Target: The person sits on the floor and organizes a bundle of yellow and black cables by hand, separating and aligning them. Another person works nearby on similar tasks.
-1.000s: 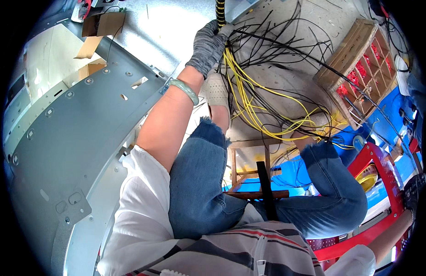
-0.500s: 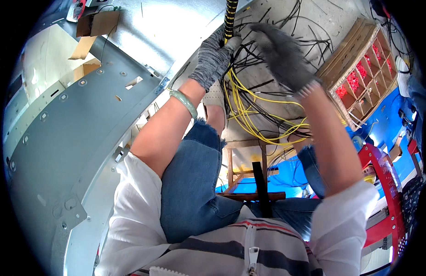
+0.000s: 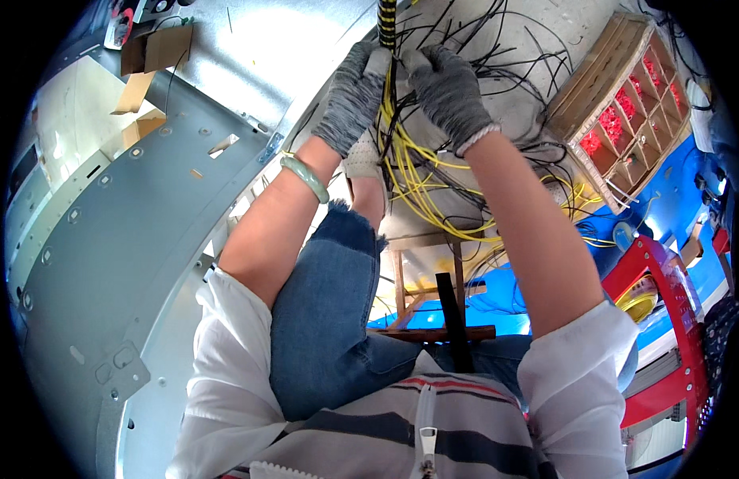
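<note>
My left hand (image 3: 353, 100), in a grey knit glove, is closed around a bundle of black and yellow wires. Above it the bundle runs up as a black spiral-wrapped harness (image 3: 387, 22) with yellow showing between the turns. Close on the right of the bundle, my right hand (image 3: 452, 97), gloved alike, has its fingers bent together. What lies between those fingers, if anything, is hidden. Loose yellow wires (image 3: 413, 199) hang below the hands and curve off to the right. Black wires (image 3: 497, 76) spread out beyond my right hand.
At the right stands a cardboard box (image 3: 593, 72) divided into compartments with small red parts. A large grey sheet-metal panel (image 3: 146, 239) fills the left side, with a torn piece of cardboard (image 3: 168, 48) beyond it. A red metal frame (image 3: 677, 319) is at the lower right.
My right hand has swung in leftward and down to the bundle, its fingers now bent. My left hand stays on the bundle, slightly further left. The view has shifted a little.
</note>
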`<state>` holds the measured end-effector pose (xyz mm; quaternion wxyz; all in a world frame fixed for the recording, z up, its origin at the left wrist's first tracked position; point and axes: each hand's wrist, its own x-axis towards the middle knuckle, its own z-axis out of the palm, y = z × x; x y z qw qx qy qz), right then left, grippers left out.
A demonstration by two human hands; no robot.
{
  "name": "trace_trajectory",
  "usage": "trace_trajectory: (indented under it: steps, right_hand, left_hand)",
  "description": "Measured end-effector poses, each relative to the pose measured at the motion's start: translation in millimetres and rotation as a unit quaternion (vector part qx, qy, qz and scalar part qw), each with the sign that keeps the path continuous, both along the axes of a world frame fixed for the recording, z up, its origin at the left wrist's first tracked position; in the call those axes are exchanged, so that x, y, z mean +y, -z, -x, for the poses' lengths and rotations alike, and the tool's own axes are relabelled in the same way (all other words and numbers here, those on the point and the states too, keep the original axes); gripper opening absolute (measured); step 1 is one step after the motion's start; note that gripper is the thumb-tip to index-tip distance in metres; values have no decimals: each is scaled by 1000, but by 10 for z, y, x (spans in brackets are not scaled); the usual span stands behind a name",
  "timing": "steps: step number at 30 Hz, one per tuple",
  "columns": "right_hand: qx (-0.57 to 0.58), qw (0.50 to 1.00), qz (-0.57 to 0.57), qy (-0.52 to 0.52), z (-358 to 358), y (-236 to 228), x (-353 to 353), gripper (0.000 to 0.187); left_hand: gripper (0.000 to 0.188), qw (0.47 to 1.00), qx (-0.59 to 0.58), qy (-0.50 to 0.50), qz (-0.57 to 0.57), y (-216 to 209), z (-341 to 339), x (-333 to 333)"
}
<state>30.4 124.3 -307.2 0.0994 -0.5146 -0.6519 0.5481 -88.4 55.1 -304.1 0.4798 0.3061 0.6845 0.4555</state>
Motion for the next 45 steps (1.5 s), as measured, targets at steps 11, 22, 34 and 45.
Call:
trace_trajectory:
  steps: [11, 22, 34, 45]
  right_hand:
    - [-275, 906, -215, -239, -3205, -1196, 1657, 30]
    - [-350, 901, -254, 44, -4405, -2309, 2296, 41]
    - [41, 984, 19, -174, -669, -396, 114, 48]
    - [160, 954, 252, -1, -155, 35, -474, 35]
  left_hand:
    - [26, 985, 122, -111, 48, 98, 180, 28]
    - [11, 961, 259, -87, 40, 176, 95, 167]
    - [38, 897, 396, 195, -23, -71, 160, 70]
    - [28, 870, 422, 253, -35, 156, 145, -49]
